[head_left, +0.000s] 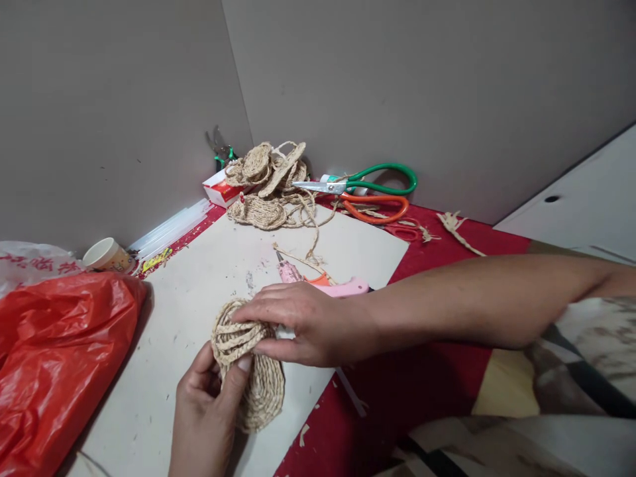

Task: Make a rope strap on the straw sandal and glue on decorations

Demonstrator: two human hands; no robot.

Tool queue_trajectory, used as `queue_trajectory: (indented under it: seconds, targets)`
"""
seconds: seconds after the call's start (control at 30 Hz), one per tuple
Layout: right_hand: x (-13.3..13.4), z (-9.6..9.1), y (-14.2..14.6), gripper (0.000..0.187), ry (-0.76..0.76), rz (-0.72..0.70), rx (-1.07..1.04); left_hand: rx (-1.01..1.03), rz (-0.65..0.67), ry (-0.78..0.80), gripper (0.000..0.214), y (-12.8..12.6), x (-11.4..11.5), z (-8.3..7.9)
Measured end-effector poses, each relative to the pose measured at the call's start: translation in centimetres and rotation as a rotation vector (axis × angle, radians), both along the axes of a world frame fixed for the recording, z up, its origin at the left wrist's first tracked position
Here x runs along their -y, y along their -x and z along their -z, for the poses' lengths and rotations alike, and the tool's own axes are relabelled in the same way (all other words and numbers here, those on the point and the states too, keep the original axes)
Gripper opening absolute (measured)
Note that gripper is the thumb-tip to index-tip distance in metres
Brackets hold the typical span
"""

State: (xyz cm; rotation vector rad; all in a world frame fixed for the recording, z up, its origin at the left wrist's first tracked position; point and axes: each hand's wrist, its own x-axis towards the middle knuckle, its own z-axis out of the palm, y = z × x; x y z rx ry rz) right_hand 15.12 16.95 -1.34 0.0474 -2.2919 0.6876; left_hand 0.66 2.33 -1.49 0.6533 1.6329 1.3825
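Red plastic bag [64,351] far L, crumpled. Paper cup [106,254] just behind, then clear sticks [169,228] by the edge of the white sheet [169,311]. L hand [213,397] grips the woven piece [263,394] at its L side, thumb on top. Piece is over the sheet, nr front; a coiled oval w/ braided bands [241,341] across its upper part. Oval looks complete, prob. done; bands in place but apparently still being set. Can't tell if their ends are fixed. Pile of braided pieces [268,205] at back, incl. other coiled ovals; finished or waiting, can't tell. R hand [303,324] has thumb + fingers at the bands, seemingly pinching; contact partly hidden. Glue gun [348,287] lies just beyond it, unheld. Scissors [368,187], unheld too, tip overlapping pile. Loose braid w/ frayed end [454,228] far R on red cloth [427,242].
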Motion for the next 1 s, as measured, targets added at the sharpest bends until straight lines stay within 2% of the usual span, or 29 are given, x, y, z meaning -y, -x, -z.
queue_trajectory:
  seconds: [0.1,0.17,0.27,0.33,0.43,0.53,0.63,0.73,0.83,0.93,1.0]
  targets:
    - [0.1,-0.4,0.0,0.034,0.046,-0.014,-0.079,0.116,0.008,-0.031,0.057,0.7,-0.3,0.2]
    - [0.1,-0.8,0.0,0.030,0.153,0.049,-0.153,0.178,-0.019,-0.057,0.056,1.3,-0.6,0.3]
    - [0.1,-1.3,0.2,0.018,0.458,0.126,-0.122,0.226,-0.090,-0.082,0.052,2.0,-0.8,0.3]
    - [0.0,-1.6,0.3,0.014,0.675,0.121,-0.030,0.234,-0.118,-0.098,0.052,2.3,-0.9,0.2]
    - [-0.2,-1.9,0.5,0.015,0.953,0.068,0.158,0.233,-0.138,-0.105,0.054,2.4,-0.9,0.1]
    - [-0.3,-1.8,0.6,0.020,1.171,-0.059,0.315,0.235,-0.125,-0.081,0.052,2.4,-0.9,0.0]
    - [-0.4,-1.6,0.7,0.024,1.205,-0.132,0.356,0.216,-0.088,-0.057,0.048,2.4,-0.9,0.0]
    - [-0.6,-1.3,0.7,0.027,1.172,-0.127,0.382,0.191,-0.065,-0.022,0.043,2.3,-0.9,-0.1]
    - [-0.7,-1.2,0.7,0.023,1.143,-0.117,0.400,0.119,-0.053,-0.018,0.050,2.1,-1.0,-0.4]
    - [-0.8,-1.2,0.6,0.021,1.076,-0.084,0.372,-0.207,-0.134,-0.145,0.056,2.1,-0.8,-0.7]
    - [-0.8,-1.1,0.6,0.017,1.041,-0.073,0.345,-0.627,-0.182,-0.335,0.058,2.3,-0.4,-0.9]
